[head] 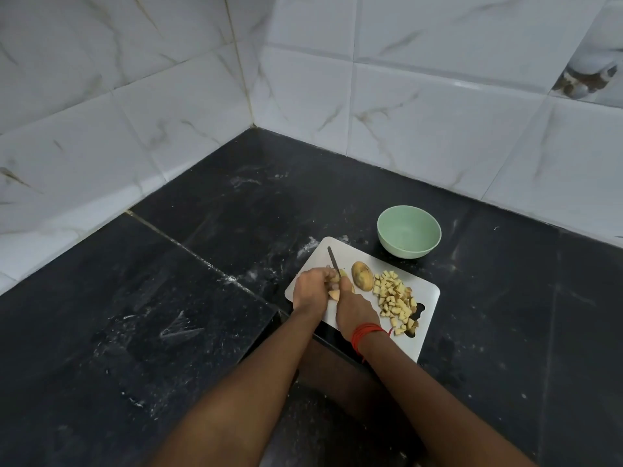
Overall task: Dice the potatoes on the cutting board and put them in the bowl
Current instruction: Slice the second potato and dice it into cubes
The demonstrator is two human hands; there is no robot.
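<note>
Head view: black stone desk (168, 315) in corner of white marble-veined wall tiles (421, 112). On white rectangular cutting board (428, 291): left hand (308, 288) fingers curled on potato piece (334, 294), right hand (354, 310) fingers clamped on dark knife (333, 257); brown potato half (362, 275), diced pile (394, 294) alongside. Pale green bowl (404, 246) just beyond.

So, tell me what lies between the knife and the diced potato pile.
A skin-on potato half lies there on the cutting board, in the head view.

Knife (333, 259) handle hidden (inside right grip (354, 310))
</note>
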